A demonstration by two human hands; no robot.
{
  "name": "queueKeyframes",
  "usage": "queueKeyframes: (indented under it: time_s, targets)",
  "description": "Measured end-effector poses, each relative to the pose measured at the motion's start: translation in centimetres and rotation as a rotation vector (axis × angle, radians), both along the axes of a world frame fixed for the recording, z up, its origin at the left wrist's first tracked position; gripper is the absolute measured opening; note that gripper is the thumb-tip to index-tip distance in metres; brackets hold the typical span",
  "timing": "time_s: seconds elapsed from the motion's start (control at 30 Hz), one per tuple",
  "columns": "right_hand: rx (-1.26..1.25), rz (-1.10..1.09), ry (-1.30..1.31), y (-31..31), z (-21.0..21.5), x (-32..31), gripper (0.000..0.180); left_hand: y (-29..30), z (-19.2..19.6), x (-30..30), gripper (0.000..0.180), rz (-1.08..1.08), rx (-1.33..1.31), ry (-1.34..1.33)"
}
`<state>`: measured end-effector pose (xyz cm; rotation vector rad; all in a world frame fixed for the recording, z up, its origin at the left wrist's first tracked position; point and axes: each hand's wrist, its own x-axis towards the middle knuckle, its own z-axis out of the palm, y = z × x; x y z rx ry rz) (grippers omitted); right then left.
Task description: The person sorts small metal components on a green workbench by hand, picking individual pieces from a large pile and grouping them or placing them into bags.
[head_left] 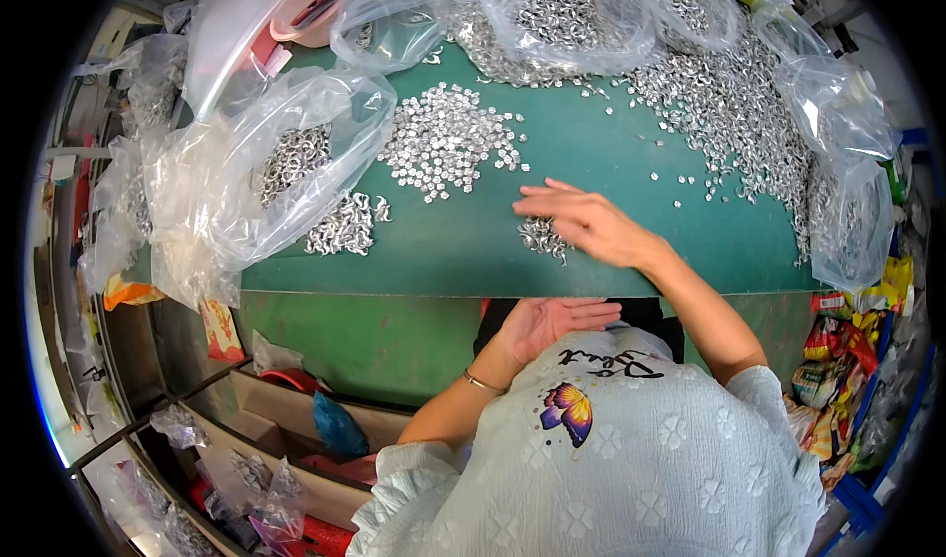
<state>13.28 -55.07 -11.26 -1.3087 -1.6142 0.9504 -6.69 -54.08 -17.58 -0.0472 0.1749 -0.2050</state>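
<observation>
The two hands were apart from each other. The right hand [581, 224] was over the tabletop [591, 153], with its fingers stretched out and a bit blurry. It was over the edge of a little pile of shiny curved bits [542, 238], which lay near the front of the tabletop. The hand hid part of the pile, so I cannot tell if a bit was under the fingers. The left hand [552, 326] was lower down, just past the front edge of the tabletop and close to the person's pale shirt [631, 458]. It was open, with the palm up and the fingers pointing to the right. A thin bracelet [483, 383] was on that wrist.

Up and to the left of the little pile was a wide heap of small silver flower shapes [448, 143]. More curved silver pieces [343, 226] lay farther left, by the mouth of a big clear bag [187, 207]. A huge heap of silver parts [734, 108] ran down the right side of the tabletop, beside more clear bags [852, 212]. A pink bowl [340, 15] sat at the back left. Below the tabletop, on the left, a blue bag [340, 424] was in a drawer [236, 399].
</observation>
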Motion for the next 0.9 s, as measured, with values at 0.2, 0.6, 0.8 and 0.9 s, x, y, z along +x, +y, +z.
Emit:
queueKeyframes:
  time_s: [0.2,0.6,0.8,0.9]
  targets:
    - [0.125,0.148,-0.378,-0.9,0.5,-1.1,0.038,0.5,0.3,0.2,0.096,0.038,-0.356,0.036]
    - [0.149,0.308,-0.422,-6.8,0.4,-5.2,0.035,-1.2,-4.7,-1.4,0.045,0.152,-0.506,0.018]
    - [0.201,0.335,-0.303,-8.1,0.0,-5.9,0.026,-1.0,-2.0,0.1,0.033,-0.015,-0.133,0.261]
    - [0.206,0.249,-0.13,-8.9,-0.1,-5.8,0.022,-1.7,-0.8,0.5,0.03,0.041,0.212,0.476]
